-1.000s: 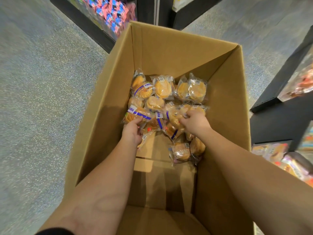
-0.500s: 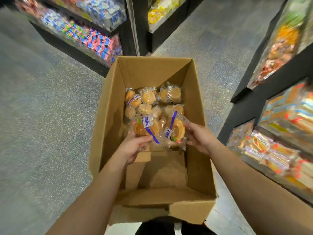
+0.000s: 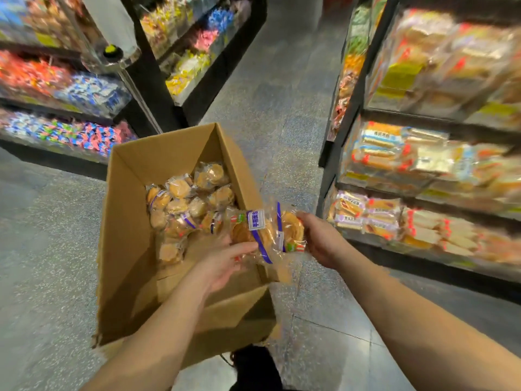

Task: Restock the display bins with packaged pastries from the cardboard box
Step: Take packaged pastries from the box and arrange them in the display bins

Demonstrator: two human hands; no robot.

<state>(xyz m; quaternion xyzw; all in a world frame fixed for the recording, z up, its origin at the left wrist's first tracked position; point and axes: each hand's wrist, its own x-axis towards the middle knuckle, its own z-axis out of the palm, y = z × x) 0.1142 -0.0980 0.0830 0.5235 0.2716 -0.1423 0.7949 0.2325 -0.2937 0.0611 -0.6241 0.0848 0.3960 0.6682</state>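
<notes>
Flanking the grey speckled floor [image 3: 282,108] are black shelves: candy bins [image 3: 64,131] in blue, red and pink on the left, and display bins [image 3: 408,221] of wrapped pastries on the right, blurred. The open cardboard box [image 3: 132,249] stands on the floor between them, its right wall beneath the lifted load. More clear-wrapped round pastries [image 3: 191,198] lie heaped at its far end. A bundle of packaged pastries [image 3: 265,232] is held over the box's right rim, its long axis running left to right, the blue-striped labels facing up. The left hand [image 3: 225,266] supports the bundle's near left end, fingers mostly straight and touching the wrap. The right hand [image 3: 321,241] grips the right end, fingers curled round it.
</notes>
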